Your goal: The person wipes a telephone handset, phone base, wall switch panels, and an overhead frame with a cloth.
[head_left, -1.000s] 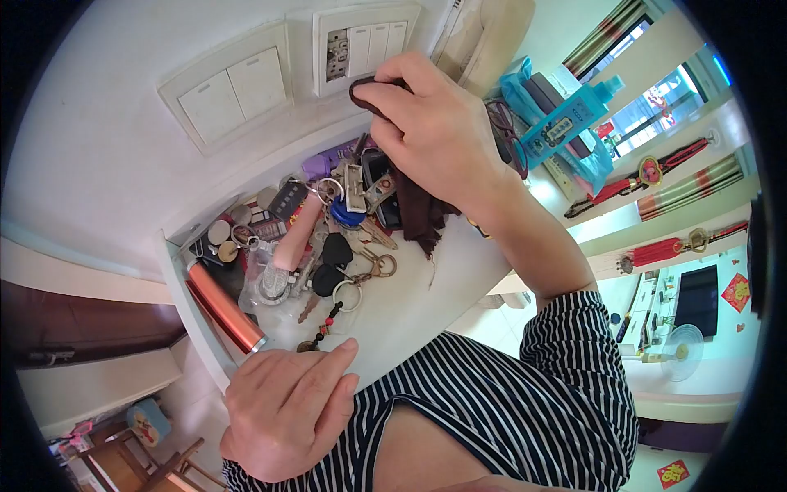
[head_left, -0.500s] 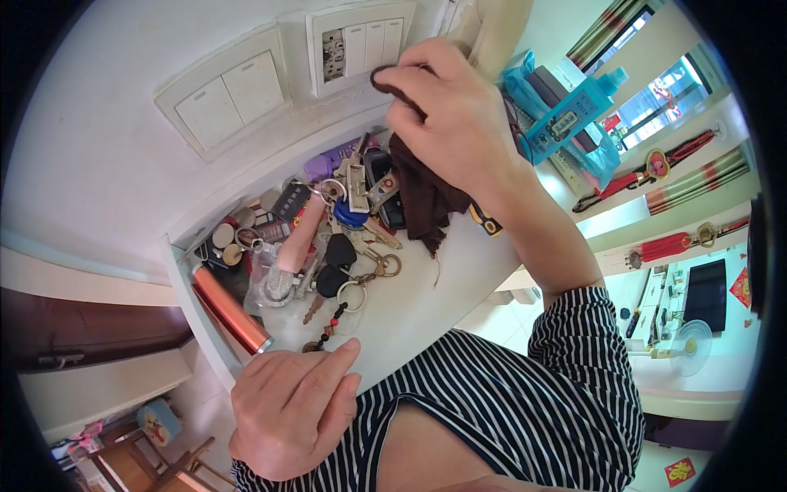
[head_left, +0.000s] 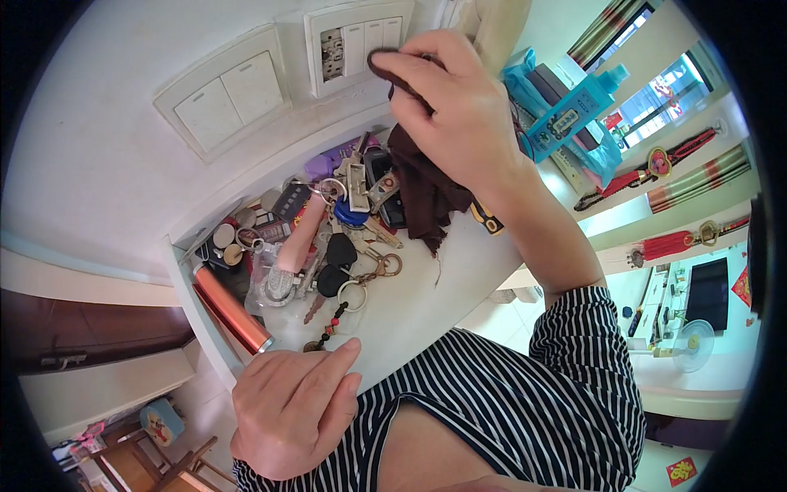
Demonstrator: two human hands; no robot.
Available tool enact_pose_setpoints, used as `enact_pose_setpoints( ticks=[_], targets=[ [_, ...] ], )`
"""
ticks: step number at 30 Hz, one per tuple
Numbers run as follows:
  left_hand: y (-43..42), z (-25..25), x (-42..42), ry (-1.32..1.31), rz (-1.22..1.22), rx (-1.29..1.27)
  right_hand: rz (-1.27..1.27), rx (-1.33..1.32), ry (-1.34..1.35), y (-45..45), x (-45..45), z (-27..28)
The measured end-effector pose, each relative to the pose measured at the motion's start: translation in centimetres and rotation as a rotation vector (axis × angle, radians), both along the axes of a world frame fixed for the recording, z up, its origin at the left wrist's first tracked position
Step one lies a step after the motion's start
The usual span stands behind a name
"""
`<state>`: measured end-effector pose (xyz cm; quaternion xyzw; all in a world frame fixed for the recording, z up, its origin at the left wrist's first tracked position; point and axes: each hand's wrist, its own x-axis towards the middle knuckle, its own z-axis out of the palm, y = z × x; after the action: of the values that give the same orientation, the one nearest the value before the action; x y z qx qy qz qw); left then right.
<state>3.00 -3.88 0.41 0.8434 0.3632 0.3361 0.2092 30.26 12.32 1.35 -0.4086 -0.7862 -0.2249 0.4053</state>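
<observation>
My right hand is closed on a dark brown cloth, with part of it wrapped over the fingertips. Those covered fingertips are at a white switch panel on the wall; whether they touch it I cannot tell. The rest of the cloth hangs down over the right part of a white drawer. My left hand is by the drawer's near left corner. Its index finger and thumb are apart, the other fingers are loosely curled, and nothing shows in it. Close by are a beaded key ring and an orange cylinder.
Keys, coins and small items crowd the drawer's left side. A second switch panel is on the wall. A blue bottle stands at the right. A fan and a wooden chair are farther off.
My right hand has moved slightly upward along the switch panel, with the cloth still in it. My left hand and the drawer's contents look the same.
</observation>
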Motion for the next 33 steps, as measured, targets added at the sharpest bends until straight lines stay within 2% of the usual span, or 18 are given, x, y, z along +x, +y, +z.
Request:
enact_pose_setpoints(
  ticks=[9,12,16,22,28,33],
  targets=[
    [-0.09,0.04,0.03,0.005,0.011,-0.011,-0.021,-0.108,-0.075,-0.16,0.12,-0.58],
    [-0.03,-0.06,-0.01,-0.010,0.008,0.000,-0.006,0.026,0.027,0.17,0.01,-0.07],
    [-0.04,-0.09,0.00,-0.007,0.007,-0.006,0.016,0.040,0.059,0.36,0.02,-0.17],
    [0.01,-0.08,0.03,-0.006,-0.002,-0.001,-0.035,-0.058,-0.039,0.14,0.42,-0.25],
    [-0.06,0.21,0.05,0.017,0.009,-0.022,0.013,0.022,0.071,0.39,0.16,-0.14],
    [-0.08,0.20,0.10,0.023,0.021,-0.020,-0.030,-0.111,-0.067,-0.05,0.34,-0.53]
  ],
)
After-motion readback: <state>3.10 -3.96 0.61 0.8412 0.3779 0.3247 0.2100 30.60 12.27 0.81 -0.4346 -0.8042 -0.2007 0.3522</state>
